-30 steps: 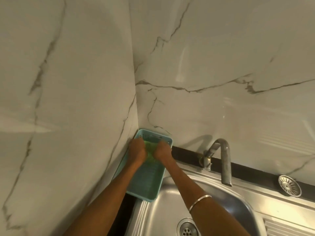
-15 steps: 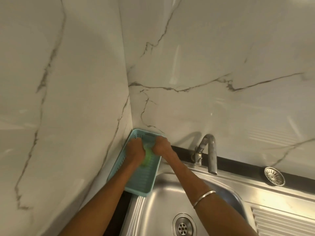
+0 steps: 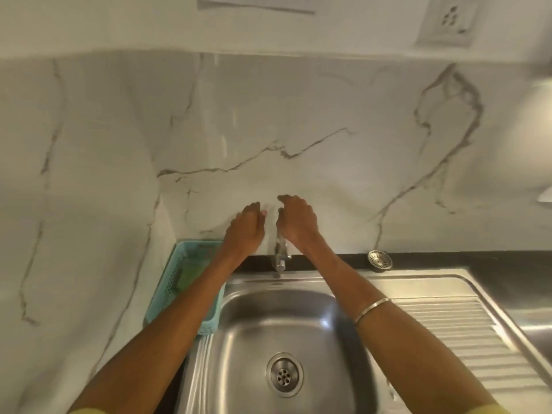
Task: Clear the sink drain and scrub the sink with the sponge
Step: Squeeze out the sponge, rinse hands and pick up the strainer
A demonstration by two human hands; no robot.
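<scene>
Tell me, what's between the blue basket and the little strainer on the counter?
In the head view, the tap stands between the basket and the strainer, with both forearms crossing that stretch.

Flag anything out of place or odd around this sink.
The drain strainer sits on the black counter ledge behind the drainboard, not in the sink drain. The green sponge lies in the teal basket. Nothing looks spilled or damaged.

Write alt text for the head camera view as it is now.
Two bare hands reach over a steel sink: the right hand closes around the tap, the left hand hovers open beside it. A green sponge lies in a teal basket at left; a strainer sits on the counter.
</scene>
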